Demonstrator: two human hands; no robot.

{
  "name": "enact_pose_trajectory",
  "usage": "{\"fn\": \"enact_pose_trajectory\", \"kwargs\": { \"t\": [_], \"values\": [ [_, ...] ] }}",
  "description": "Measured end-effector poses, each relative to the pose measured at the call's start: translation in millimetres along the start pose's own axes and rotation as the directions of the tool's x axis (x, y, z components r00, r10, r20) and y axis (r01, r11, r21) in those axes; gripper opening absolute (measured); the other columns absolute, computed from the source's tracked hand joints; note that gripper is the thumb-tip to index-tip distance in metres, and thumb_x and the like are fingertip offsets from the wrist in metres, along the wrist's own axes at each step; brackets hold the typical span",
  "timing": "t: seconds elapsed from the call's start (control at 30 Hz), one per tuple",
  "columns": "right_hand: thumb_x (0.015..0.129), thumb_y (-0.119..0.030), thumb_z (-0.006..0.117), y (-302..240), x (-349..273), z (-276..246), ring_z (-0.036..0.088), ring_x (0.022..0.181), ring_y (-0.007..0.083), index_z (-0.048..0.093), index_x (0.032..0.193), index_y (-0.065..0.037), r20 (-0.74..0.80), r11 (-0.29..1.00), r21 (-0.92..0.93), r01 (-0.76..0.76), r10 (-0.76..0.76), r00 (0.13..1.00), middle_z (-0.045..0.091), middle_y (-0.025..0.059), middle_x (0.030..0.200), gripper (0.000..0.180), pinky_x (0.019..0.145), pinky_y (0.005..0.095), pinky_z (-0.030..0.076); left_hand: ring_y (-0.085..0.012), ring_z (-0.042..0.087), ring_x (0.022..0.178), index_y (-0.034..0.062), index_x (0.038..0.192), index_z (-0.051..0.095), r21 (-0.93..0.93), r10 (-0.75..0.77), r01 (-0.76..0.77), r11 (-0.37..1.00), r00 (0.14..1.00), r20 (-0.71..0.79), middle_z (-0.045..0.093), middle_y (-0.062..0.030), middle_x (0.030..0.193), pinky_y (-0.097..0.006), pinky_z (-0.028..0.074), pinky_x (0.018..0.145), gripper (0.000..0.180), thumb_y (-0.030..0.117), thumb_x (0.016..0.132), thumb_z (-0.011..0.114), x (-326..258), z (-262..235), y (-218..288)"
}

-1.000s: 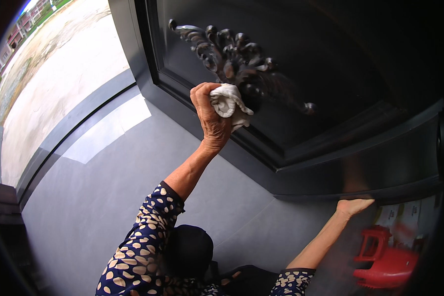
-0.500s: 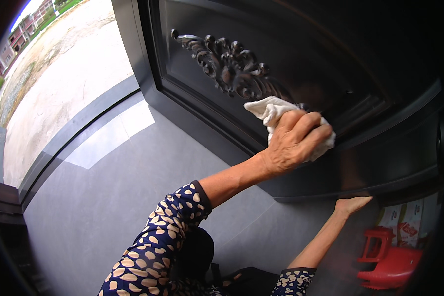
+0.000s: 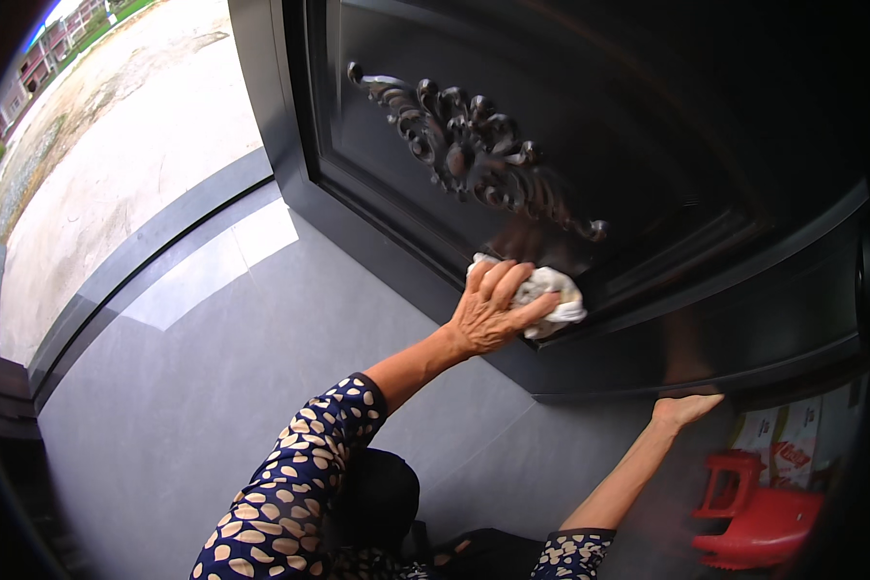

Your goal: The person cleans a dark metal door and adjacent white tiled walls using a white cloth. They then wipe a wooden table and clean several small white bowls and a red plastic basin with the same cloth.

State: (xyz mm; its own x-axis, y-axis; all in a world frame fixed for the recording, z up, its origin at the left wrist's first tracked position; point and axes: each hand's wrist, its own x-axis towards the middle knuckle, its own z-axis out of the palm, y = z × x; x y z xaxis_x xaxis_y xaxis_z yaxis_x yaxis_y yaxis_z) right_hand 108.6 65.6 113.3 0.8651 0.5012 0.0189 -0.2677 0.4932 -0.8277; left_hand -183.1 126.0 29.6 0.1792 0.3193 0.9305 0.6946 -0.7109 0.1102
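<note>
Biggest thing here by far is a dark, glossy panelled door (image 3: pixel 628 184), filling most of the upper right. Then there's the smooth grey floor (image 3: pixel 213 416), with a bright patch of light near the doorway, and off to the left a stretch of pale bare ground (image 3: pixel 135 145) outside. The person's left sleeve (image 3: pixel 271 493) is navy with cream spots. There's a chunky carved ornament (image 3: pixel 464 155) on the door panel, all scrolls and knobs, and in the lower right corner sits a red plastic thing (image 3: pixel 764 527), can't really tell what, with some printed packages (image 3: pixel 791 445) just beside it. Left hand (image 3: pixel 490 311): reaching out to the lower part of the door, fingers bent and grasping a white cloth (image 3: pixel 559 298), which is bunched up against the door just below the carving. Right hand (image 3: pixel 684 410): at the door's bottom edge, seen side-on, and I honestly can't tell whether its fingers are clenched or loose.
</note>
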Motion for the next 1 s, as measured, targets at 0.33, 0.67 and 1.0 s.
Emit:
{"fn": "enact_pose_trajectory", "kwargs": {
  "t": [0.33, 0.67, 1.0],
  "values": [
    [0.091, -0.051, 0.038, 9.0, 17.4, -16.8, 0.044, 0.121, 0.0253, 0.043, 0.132, -0.005, -0.030, 0.998, -0.053, 0.026, -0.028, 0.999, 0.044, 0.0072, 0.134, 0.062, 0.105, 0.0372, 0.032, -0.0255, 0.044, 0.100, 0.0235, 0.119, 0.057, -0.051, -0.035, 0.019, 0.999, 0.945, -0.326, 0.041, -0.0084, 0.108, -0.032, 0.045, 0.072, 0.069, 0.016, 0.056, 0.085, 106.7, -26.9, 13.3],
    [0.089, -0.052, 0.045, 5.3, 14.6, -15.7, 0.046, 0.119, 0.0271, 0.047, 0.129, -0.004, -0.021, 0.999, 0.014, -0.044, 0.045, 0.999, 0.047, 0.0089, 0.133, 0.063, 0.103, 0.0389, 0.036, -0.0243, 0.040, 0.100, 0.0270, 0.104, 0.065, 0.163, 0.041, 0.024, 0.986, 0.923, -0.382, 0.037, -0.0070, 0.108, -0.032, 0.044, 0.075, 0.065, 0.022, 0.044, 0.089, 136.6, -37.2, -42.8],
    [0.091, -0.050, 0.041, 2.1, 16.9, -22.2, 0.043, 0.123, 0.0267, 0.044, 0.132, -0.004, 0.069, 0.995, 0.059, -0.079, 0.075, 0.995, 0.046, 0.0099, 0.133, 0.062, 0.107, 0.0379, 0.032, -0.0295, 0.040, 0.099, 0.0235, 0.119, 0.056, 0.103, -0.241, 0.305, 0.947, 0.883, -0.402, 0.037, -0.0125, 0.114, -0.038, 0.045, 0.079, 0.068, 0.014, 0.057, 0.083, 146.6, -74.4, -96.6]
  ]
}}
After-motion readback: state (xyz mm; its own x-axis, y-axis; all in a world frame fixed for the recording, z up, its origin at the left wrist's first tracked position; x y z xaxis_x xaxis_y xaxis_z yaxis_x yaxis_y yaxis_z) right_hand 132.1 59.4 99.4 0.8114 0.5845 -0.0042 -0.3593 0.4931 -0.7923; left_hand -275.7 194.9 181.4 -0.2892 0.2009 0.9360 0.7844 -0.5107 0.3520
